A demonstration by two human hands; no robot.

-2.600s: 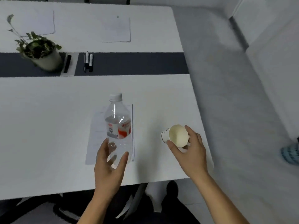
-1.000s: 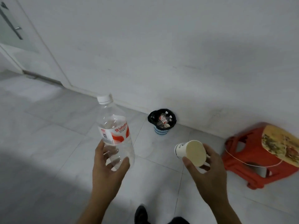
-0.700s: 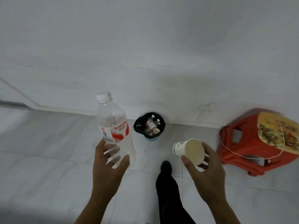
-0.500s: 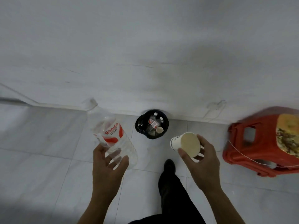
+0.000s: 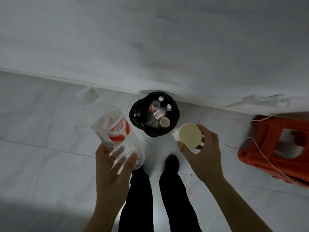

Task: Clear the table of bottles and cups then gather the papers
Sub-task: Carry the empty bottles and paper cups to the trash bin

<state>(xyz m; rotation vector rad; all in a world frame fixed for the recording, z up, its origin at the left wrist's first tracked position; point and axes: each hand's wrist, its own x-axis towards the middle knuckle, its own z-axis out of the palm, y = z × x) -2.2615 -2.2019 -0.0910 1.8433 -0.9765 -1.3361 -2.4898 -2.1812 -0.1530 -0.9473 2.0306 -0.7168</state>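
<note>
My left hand (image 5: 112, 166) grips the lower end of a clear plastic water bottle (image 5: 111, 126) with a red and white label; its capped neck tilts up and to the left. My right hand (image 5: 203, 153) holds a white paper cup (image 5: 187, 135) on its side, with the open mouth facing me. Both are held above the tiled floor, just short of a small bin with a black liner (image 5: 140, 114) that stands against the wall. Inside the bin lie two capped bottles and another paper cup. The table and the papers are out of view.
A red plastic stool (image 5: 274, 148) stands at the right with a thin white cord across it. A white power strip (image 5: 260, 98) lies along the wall's base. My legs and dark shoes (image 5: 171, 163) are below the bin. The wall fills the upper half.
I have turned from the table and walked up to the bin, which now lies close in front of my hands. The bottle has tilted to the left. Both hands keep their hold.
</note>
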